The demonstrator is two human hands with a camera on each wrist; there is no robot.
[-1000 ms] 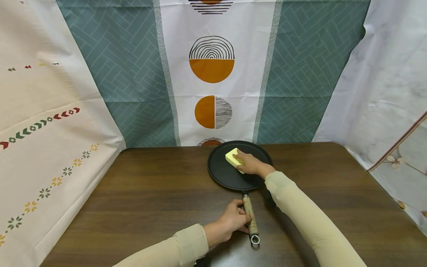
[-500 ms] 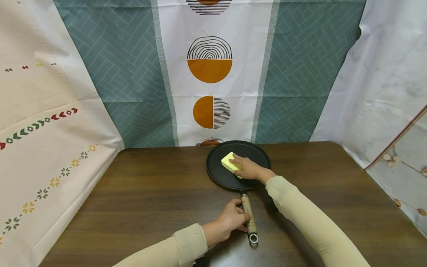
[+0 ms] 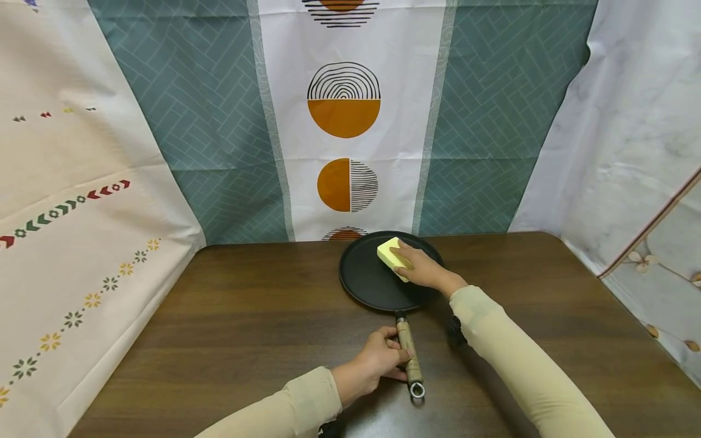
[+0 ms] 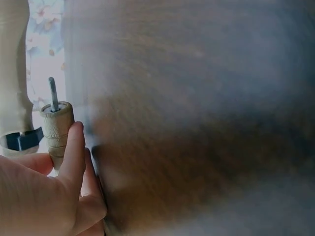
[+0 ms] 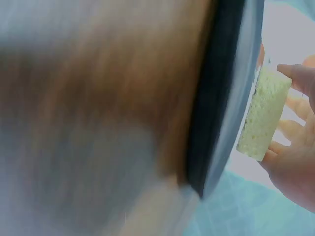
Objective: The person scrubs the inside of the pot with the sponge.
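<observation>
A flat black frying pan point(image 3: 367, 277) lies near the table's far edge, its wooden handle point(image 3: 408, 350) pointing toward me. My left hand point(image 3: 373, 360) grips that handle from the left side, thumb on top, with the metal hanging ring point(image 3: 417, 390) sticking out past it. In the left wrist view the fingers curl about the handle's end point(image 4: 58, 129). Over the pan's upper right part, my right hand point(image 3: 424, 267) holds a yellow sponge point(image 3: 392, 258) against the cooking surface. The right wrist view shows the sponge point(image 5: 266, 114) between thumb and fingers, right by the pan's rim point(image 5: 216, 108).
The brown wooden table point(image 3: 263, 316) extends on both sides of the pan. Behind it hangs a teal and white patterned cloth point(image 3: 230, 121). A cream embroidered cloth point(image 3: 98, 243) borders the left side, a pale marbled one point(image 3: 630, 152) the right.
The sponge in my right hand went down and left a little, then up and right across the pan. My left hand and the handle stay in place.
</observation>
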